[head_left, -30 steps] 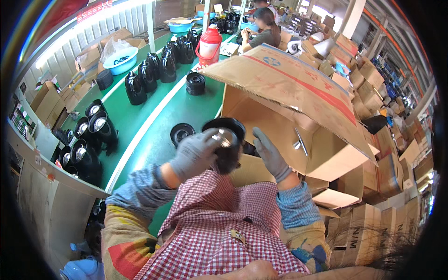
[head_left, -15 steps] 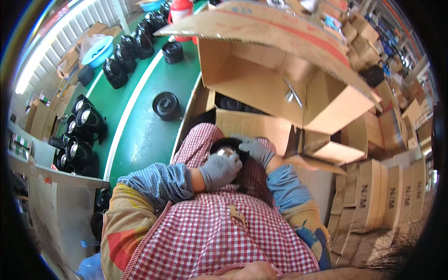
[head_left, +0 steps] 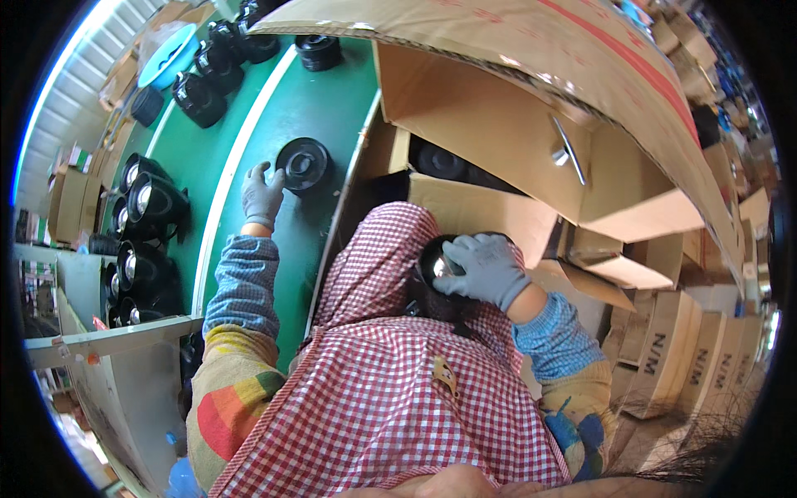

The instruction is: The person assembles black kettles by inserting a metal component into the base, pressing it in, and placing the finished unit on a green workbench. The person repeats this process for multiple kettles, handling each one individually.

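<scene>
My left hand [head_left: 263, 195], gloved in grey, is stretched to the upper left of the frame, fingers spread loosely on the green belt [head_left: 315, 100] and touching the rim of the round black disc-shaped part [head_left: 304, 163], which lies flat just right of it. My right hand [head_left: 486, 267] grips a black rounded lamp housing [head_left: 438, 264] at centre frame, against my checked apron [head_left: 390, 398], below the open cardboard box [head_left: 490, 141].

Matt cardboard box [head_left: 498, 141], glossy black lamp [head_left: 437, 264]
</scene>
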`<state>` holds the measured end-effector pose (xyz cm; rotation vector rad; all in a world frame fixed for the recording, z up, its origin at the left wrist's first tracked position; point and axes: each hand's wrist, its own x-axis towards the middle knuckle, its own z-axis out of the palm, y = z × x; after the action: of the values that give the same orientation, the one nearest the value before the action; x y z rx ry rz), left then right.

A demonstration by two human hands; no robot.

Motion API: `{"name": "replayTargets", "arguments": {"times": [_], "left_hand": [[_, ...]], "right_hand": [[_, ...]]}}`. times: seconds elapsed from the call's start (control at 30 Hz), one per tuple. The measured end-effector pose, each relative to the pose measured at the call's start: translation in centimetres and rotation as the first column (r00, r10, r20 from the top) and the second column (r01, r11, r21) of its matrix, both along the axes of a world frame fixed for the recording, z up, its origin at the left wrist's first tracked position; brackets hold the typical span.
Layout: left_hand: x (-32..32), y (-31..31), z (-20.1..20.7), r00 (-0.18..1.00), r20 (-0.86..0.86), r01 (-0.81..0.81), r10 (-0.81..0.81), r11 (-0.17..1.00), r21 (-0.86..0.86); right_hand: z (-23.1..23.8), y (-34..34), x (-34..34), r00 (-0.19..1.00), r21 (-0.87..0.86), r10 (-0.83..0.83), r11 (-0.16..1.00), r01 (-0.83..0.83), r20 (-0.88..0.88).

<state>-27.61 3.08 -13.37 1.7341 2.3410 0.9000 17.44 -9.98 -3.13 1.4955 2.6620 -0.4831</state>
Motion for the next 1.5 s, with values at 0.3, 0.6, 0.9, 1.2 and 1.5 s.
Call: {"name": "replayTargets", "arguments": {"times": [0.3,0.6,0.9,1.2,1.5], "left_hand": [[-1.3,3.9,-3.1,0.993,-0.007,-0.116,0.120,0.940,-0.321],[2.1,3.9,3.6,0.930,0.338,0.073,-0.146,0.973,0.220],[21.8,-6.1,8.7,0.298,0.549,0.717,-0.781,0.563,0.411],[24.3,-8.5,4.4,-0.207,0.669,0.854,-0.714,0.203,0.480],[24.8,-8.7,3.7,-0.112,0.567,0.854,-0.816,0.213,0.474]], "right_hand": [[-1.8,2.3,2.6,0.931,-0.214,0.163,0.946,-0.241,-0.327],[-2.1,2.6,3.6,0.918,-0.235,0.188,0.931,-0.281,-0.350],[-5.1,3.7,3.4,0.218,-0.350,-0.365,0.931,0.107,-0.905],[-4.2,-2.4,3.3,0.304,-0.093,-0.109,0.993,0.065,-0.946],[-4.6,-2.3,2.9,0.460,0.029,-0.026,0.993,0.112,-0.888]]}}
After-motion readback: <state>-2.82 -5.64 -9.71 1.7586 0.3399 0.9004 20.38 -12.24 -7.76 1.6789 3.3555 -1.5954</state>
